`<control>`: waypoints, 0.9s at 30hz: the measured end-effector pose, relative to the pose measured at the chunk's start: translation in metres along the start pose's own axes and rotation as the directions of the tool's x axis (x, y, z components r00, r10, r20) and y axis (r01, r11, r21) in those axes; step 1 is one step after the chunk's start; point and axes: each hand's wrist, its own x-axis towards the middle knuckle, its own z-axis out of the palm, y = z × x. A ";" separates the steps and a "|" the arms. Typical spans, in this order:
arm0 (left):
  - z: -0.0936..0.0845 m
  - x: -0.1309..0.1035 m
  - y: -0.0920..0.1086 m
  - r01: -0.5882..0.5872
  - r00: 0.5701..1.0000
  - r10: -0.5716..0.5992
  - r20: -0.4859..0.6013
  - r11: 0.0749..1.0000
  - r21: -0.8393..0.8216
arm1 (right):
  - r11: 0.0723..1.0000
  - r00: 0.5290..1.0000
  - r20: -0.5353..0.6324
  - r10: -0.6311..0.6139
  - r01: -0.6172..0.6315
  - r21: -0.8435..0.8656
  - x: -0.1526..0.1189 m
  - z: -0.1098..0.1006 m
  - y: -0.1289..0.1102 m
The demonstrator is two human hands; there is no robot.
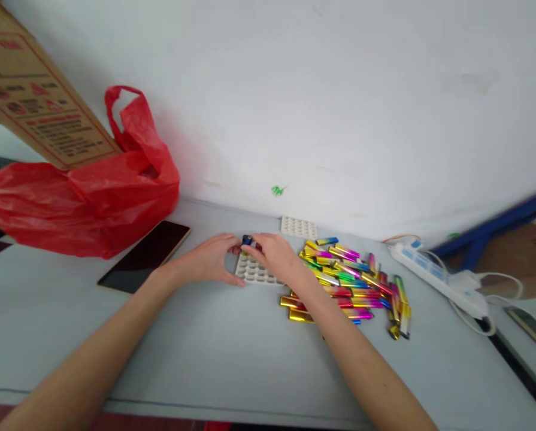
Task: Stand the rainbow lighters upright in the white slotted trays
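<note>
A pale tray with rows of round holes (pixel 259 272) lies on the table in front of me. At its back left corner stands a small shiny tube with a dark top (pixel 247 240), roughly upright. My right hand (pixel 274 254) pinches this tube between thumb and fingers and covers the tray's right part. My left hand (pixel 211 258) rests at the tray's left side, thumb stretched towards the near edge and apart from the fingers. Its fingertips are close to the tube; whether they touch it I cannot tell. Beside my right forearm lies a heap of metallic coloured tubes (pixel 339 275).
Against the wall lies a second holed tray (pixel 298 227). To the left are a dark tablet-like device (pixel 146 257), a red plastic bag (pixel 115 197) and a cardboard box (pixel 43 102). A white power strip (pixel 438 278) with cables runs along the right.
</note>
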 end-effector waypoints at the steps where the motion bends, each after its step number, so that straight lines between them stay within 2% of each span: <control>1: 0.000 0.000 0.000 0.005 1.000 -0.005 0.003 1.000 0.009 | 1.000 1.000 -0.012 0.008 -0.008 0.015 -0.003 -0.002 0.001; 3: -0.001 0.000 -0.001 0.008 1.000 -0.008 0.009 1.000 0.004 | 0.997 0.997 -0.071 0.023 -0.017 0.082 -0.014 -0.010 0.009; 6: -0.004 0.000 -0.002 0.005 1.000 -0.006 0.029 1.000 0.020 | 0.983 0.977 -0.200 0.076 -0.040 0.178 -0.043 -0.030 0.037; 11: -0.008 0.002 0.002 0.029 0.997 -0.033 0.066 0.998 0.057 | 0.968 0.918 -0.322 0.232 -0.184 0.173 -0.109 -0.079 0.104; 14: -0.010 0.006 0.003 0.086 0.992 -0.091 0.087 0.994 0.062 | 0.950 0.892 -0.327 0.313 -0.297 0.098 -0.128 -0.102 0.138; 18: -0.014 0.013 0.005 0.167 0.977 -0.174 0.124 0.984 0.067 | 0.921 0.916 -0.156 0.368 -0.382 -0.070 -0.108 -0.114 0.166; 23: -0.020 0.015 0.011 0.195 0.974 -0.201 0.105 0.979 0.059 | 0.948 0.951 -0.012 0.309 -0.309 -0.074 -0.066 -0.113 0.178; 27: -0.024 0.016 0.019 0.209 0.966 -0.216 0.141 0.976 0.060 | 0.966 0.963 0.072 0.258 -0.255 -0.048 -0.054 -0.111 0.184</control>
